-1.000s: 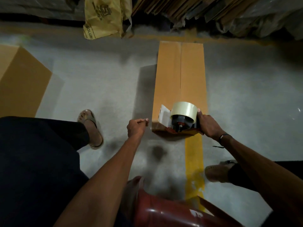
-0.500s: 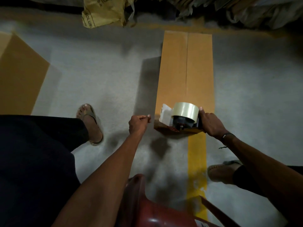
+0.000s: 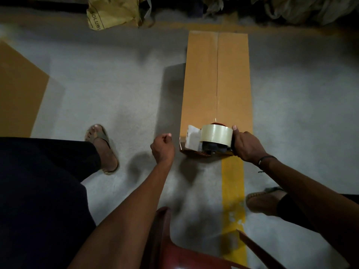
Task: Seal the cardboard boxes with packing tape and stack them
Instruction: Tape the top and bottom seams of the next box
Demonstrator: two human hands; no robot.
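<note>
Dispenser (image 3: 210, 139) barely moved vs 1 s ago, still at box (image 3: 216, 80) near end. Right hand (image 3: 246, 145) grips it; left hand (image 3: 162, 147) fisted, empty. Seam untaped.

We see a grey concrete floor (image 3: 116, 98) with a yellow painted stripe (image 3: 232, 183); a crumpled yellow bag (image 3: 113, 12) lies at the far edge; a red plastic chair (image 3: 174, 249) sits nearest us.
</note>
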